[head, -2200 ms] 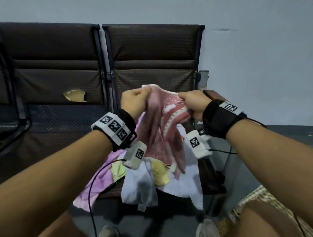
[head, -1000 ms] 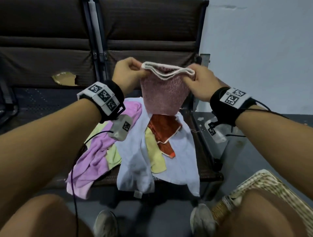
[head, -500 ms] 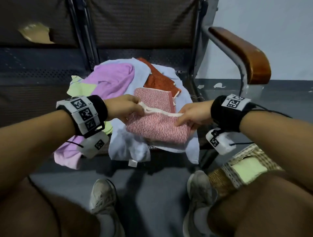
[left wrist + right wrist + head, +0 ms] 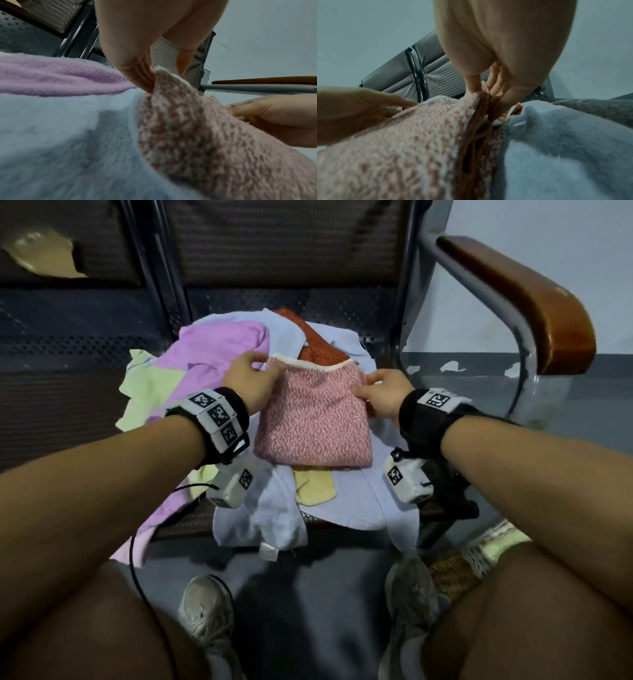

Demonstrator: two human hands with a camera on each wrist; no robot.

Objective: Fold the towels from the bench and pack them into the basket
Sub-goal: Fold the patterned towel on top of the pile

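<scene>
A folded pink speckled towel (image 4: 313, 419) with a white trim lies flat on the pile of towels on the bench seat (image 4: 373, 313). My left hand (image 4: 270, 368) pinches its far left corner between thumb and finger; in the left wrist view the left hand (image 4: 154, 77) pinches that corner of the pink towel (image 4: 197, 135). My right hand (image 4: 363, 386) grips the far right edge, and the right wrist view shows the right hand (image 4: 485, 93) pinching the layered edge of the pink towel (image 4: 412, 142). The woven basket (image 4: 479, 556) stands on the floor at the lower right, mostly hidden by my right leg.
Under the pink towel lie a pale blue towel (image 4: 346, 501), a lilac one (image 4: 212, 350), an orange one (image 4: 318, 350), a yellow one (image 4: 313, 486) and a pale green one (image 4: 150, 392). A wooden armrest (image 4: 534, 302) juts out on the right. My shoes (image 4: 205, 607) are below the seat edge.
The pink towel came down from in front of the backrest onto the pile and now lies folded flat. Both hands moved with its trimmed edge to the far side.
</scene>
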